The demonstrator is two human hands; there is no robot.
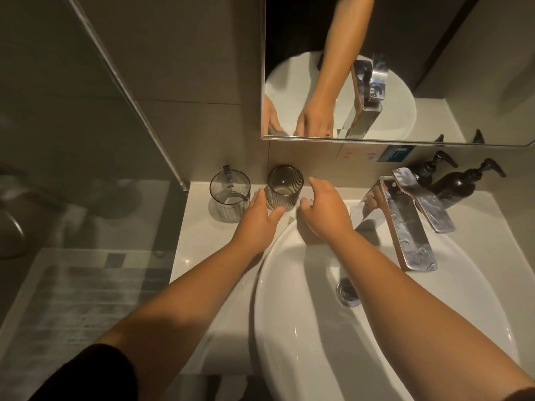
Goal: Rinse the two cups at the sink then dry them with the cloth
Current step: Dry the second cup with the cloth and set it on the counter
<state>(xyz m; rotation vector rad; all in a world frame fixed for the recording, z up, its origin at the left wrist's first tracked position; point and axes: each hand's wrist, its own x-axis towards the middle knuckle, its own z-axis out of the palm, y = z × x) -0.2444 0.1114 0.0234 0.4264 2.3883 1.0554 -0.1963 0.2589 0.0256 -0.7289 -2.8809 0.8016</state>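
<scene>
Two smoky ribbed glass cups are standing upright at the tabletop's back edge, left of the white sink [289,328]: the handled cup [229,197] nearest the back left corner, the plain cup [284,187] just beside it against the wall. The left hand [258,219] and right hand [323,208] are flanking the plain cup, fingers spread and loosely extended, gripping nothing; whether the left fingertips are touching its base is unclear.

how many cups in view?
2. Cup with handle stands on the counter's left; ribbed cup stands right of it by the wall, between the left hand and right hand.
</scene>
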